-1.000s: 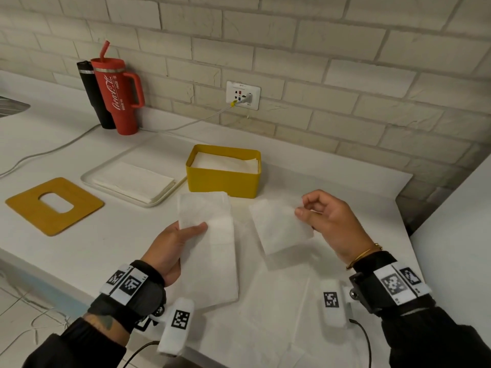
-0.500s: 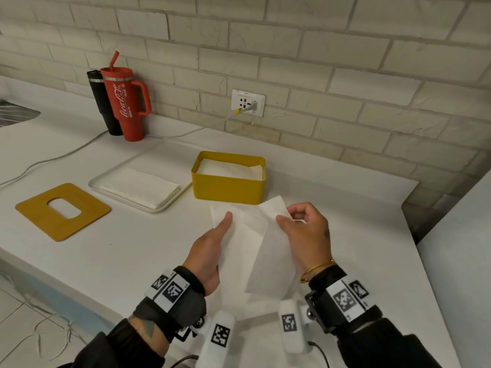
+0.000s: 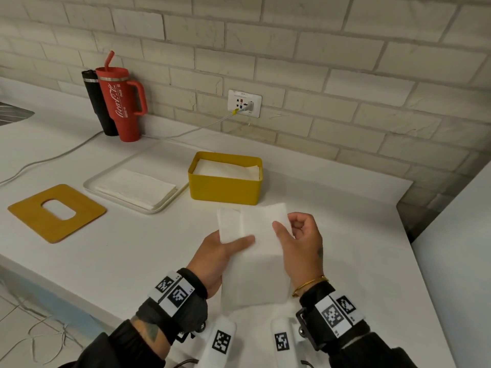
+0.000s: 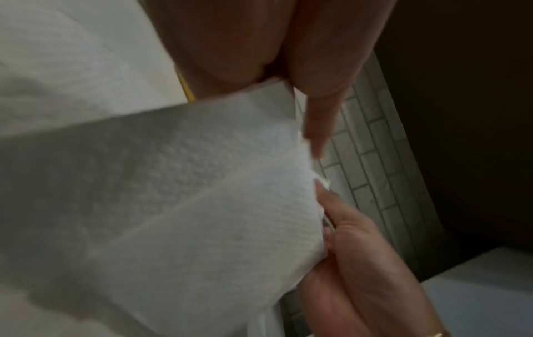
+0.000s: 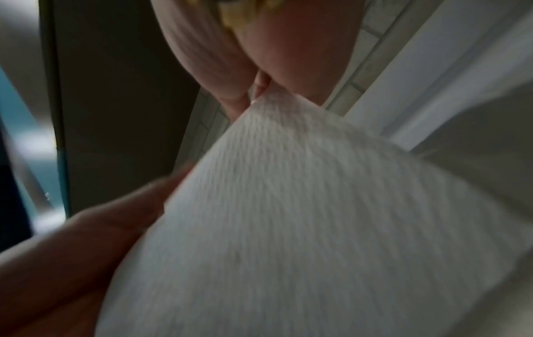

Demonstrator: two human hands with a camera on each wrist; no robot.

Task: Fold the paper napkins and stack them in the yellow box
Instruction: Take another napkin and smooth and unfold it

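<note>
White surface (image 3: 111, 251) under a brick wall: both hands hold a napkin (image 3: 252, 251) aloft just in front of the box (image 3: 225, 188) — left hand (image 3: 218, 254) pinching its left edge, right hand (image 3: 300, 243) gripping the folded-over flap. Likely risk — thin paper skews or tears if the fingers pull unevenly, leaving a crooked fold.

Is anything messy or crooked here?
A little. In the yellow box, the top napkins sit unevenly, one edge poking up at the right. The napkin held by the left hand and right hand is only half folded. Nothing is spilled or torn.
</note>
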